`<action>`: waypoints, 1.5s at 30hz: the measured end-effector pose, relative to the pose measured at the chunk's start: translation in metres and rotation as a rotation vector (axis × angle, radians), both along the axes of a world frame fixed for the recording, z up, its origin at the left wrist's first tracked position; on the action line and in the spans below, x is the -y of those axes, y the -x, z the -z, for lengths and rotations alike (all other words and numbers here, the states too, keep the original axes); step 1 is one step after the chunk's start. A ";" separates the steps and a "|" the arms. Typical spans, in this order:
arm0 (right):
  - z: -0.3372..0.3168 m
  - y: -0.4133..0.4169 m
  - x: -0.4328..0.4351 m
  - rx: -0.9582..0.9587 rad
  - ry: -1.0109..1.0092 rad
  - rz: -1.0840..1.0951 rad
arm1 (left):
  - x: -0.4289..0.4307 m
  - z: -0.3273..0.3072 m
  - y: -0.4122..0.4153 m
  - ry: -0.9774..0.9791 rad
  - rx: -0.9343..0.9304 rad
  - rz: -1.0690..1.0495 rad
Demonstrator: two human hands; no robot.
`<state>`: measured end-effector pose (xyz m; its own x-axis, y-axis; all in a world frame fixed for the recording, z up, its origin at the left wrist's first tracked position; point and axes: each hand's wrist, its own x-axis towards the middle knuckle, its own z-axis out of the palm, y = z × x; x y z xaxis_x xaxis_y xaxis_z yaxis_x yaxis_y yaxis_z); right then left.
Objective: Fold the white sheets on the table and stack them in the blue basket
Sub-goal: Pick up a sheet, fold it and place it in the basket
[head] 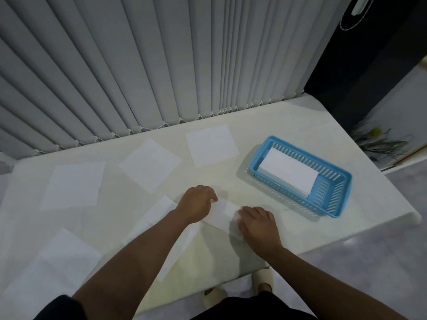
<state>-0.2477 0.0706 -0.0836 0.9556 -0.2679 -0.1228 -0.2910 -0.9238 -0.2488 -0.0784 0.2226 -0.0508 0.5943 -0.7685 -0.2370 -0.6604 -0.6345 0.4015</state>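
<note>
A folded white sheet (223, 215) lies on the white table (288, 125) near its front edge. My left hand (196, 204) presses on its left end, and my right hand (257, 224) rests palm down on its right end. Whether the fingers of either hand pinch the sheet is hidden. The blue basket (336, 199) stands to the right and holds a stack of folded sheets (288, 173). Several flat sheets are spread on the table: one at the back (211, 144), one left of it (150, 165), one further left (74, 184).
Another sheet (159, 218) lies under my left forearm, and a further sheet (60, 262) sits at the front left. Grey vertical blinds (138, 65) hang behind the table. The table's right edge drops to a grey floor (369, 273).
</note>
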 end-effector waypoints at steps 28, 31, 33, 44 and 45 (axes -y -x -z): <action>-0.033 -0.016 0.019 0.010 -0.148 0.246 | 0.047 -0.040 -0.012 0.279 -0.382 -0.447; -0.051 -0.037 0.003 -0.018 -0.541 0.432 | 0.046 -0.050 -0.012 0.499 -0.529 -0.688; -0.063 -0.050 -0.006 -0.035 -0.814 0.559 | 0.044 -0.054 -0.010 0.656 -0.676 -0.841; -0.085 -0.086 -0.012 0.267 -1.578 0.953 | 0.035 -0.058 0.008 1.100 -1.214 -0.903; -0.085 -0.085 -0.009 0.314 -1.527 0.934 | 0.035 -0.057 0.008 1.101 -1.212 -0.921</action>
<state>-0.1625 0.0798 0.0015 0.6075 -0.5067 -0.6117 -0.3031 0.5639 -0.7682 -0.0863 0.1879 0.0058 0.7663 -0.4294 -0.4780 0.6105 0.2545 0.7500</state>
